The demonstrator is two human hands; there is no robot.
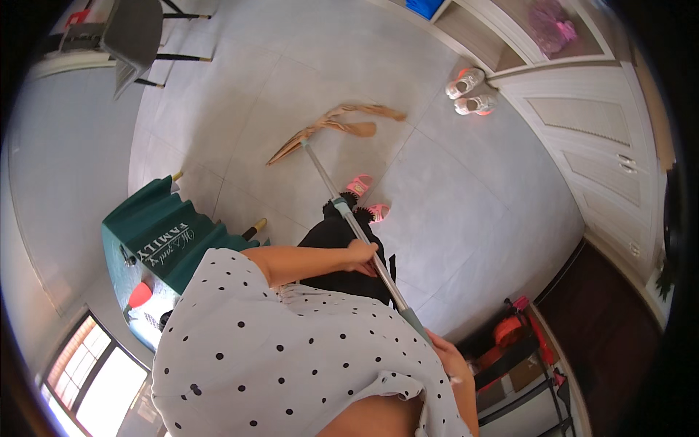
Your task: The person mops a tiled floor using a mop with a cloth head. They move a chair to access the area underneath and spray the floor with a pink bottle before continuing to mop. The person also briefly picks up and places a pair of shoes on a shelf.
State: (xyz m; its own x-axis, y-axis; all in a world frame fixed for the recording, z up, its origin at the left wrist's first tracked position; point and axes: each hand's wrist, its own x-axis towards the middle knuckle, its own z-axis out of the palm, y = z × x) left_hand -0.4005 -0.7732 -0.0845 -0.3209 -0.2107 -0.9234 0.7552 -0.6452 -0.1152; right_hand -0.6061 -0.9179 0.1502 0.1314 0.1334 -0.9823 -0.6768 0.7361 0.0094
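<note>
Dotted white clothing point(291, 349) fills the foreground; from beside it a mop point(355, 227) slants forward, its long axis running from lower right to upper left. Its tan cloth head point(320, 130) lies on the gray tiled floor point(240, 65), ahead and left of both hands. Nearer to that head, the left hand point(360, 257) is wrapped round the pole; the right hand point(448, 358) holds the upper end, its fingers partly hidden. Pink sandals point(358, 185) show just beside the pole, sneakers point(464, 84) near a pale cabinet point(582, 116).

Head-worn fisheye view, facing steeply down, torso point(291, 346) close, floor point(466, 182) farther
</note>
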